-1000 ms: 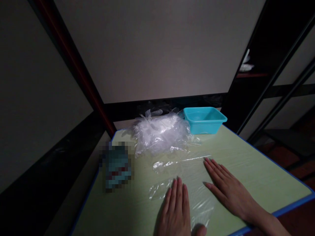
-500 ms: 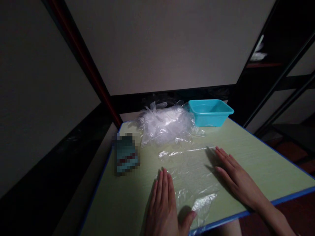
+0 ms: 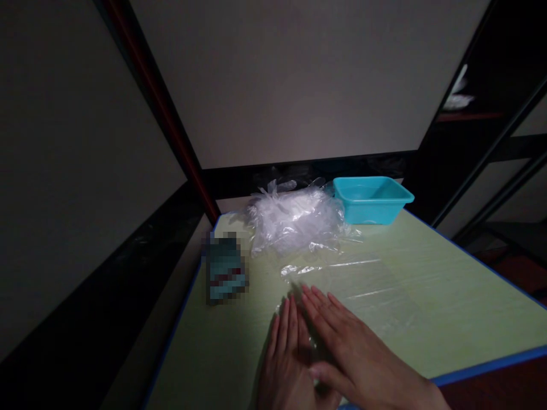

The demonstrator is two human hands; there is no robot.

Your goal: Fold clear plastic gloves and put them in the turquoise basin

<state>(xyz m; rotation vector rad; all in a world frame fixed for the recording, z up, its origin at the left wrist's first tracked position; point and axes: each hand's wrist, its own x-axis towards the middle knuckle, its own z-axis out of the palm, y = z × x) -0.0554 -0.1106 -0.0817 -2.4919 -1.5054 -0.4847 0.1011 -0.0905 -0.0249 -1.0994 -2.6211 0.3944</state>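
A clear plastic bag (image 3: 376,290) lies flat on the pale green table (image 3: 453,279), its creases catching light. My left hand (image 3: 287,356) rests with fingers stretched out at the bag's left edge. Beside it, my right hand (image 3: 346,341) lies flat over the near part of the bag, fingers extended, its thumb crossing onto the left hand. Neither hand grips anything. The hands hide the near left part of the bag. Beyond it sits a crumpled heap of clear plastic (image 3: 299,219).
A turquoise plastic basin (image 3: 374,210) stands at the back right of the table. On the left side lies a blurred-out dark teal item (image 3: 226,270). Blue edging (image 3: 487,364) runs round the table, and a pale panel (image 3: 307,85) rises behind it.
My right hand has moved left across the bag, from its right side to beside my left hand. The left hand stays in nearly the same place. The view has shifted slightly.
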